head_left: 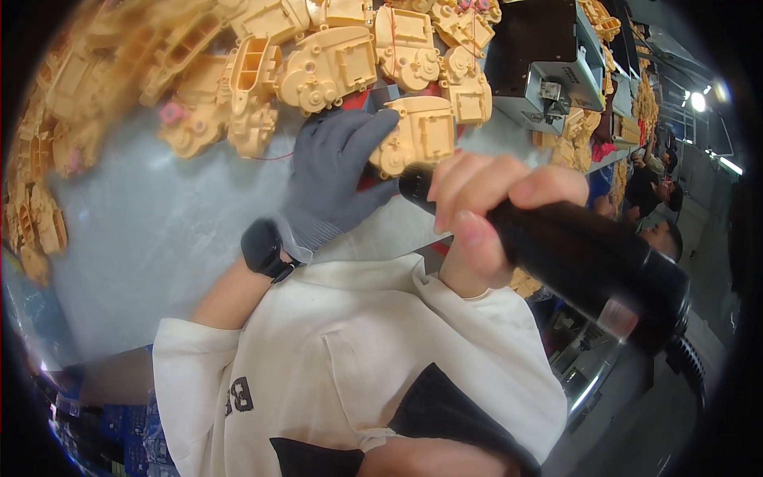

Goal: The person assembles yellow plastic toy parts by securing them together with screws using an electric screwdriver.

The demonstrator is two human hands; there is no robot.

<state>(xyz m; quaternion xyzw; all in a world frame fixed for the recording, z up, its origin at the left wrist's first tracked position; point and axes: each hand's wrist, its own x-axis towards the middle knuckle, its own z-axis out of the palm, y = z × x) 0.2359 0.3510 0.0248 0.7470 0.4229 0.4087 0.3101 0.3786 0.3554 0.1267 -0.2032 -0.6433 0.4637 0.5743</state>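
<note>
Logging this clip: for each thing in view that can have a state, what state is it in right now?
Left hand: gloved, fingers closed on a housing
Held yellow housing: gripped at its left side
Right hand: bare, wrapped around a tool
Black corded tool: held; whether running, cannot tell
Other yellow housings: lying loose, crowded together
Watch: worn, face dark
Round overhead light: lit

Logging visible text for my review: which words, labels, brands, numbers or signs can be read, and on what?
White shirt: dark letters, partly showing; I don't transcribe printed text.
Black tool in the right hand: pale label, too blurred to read.
Wristwatch: dark face, nothing readable.
</note>
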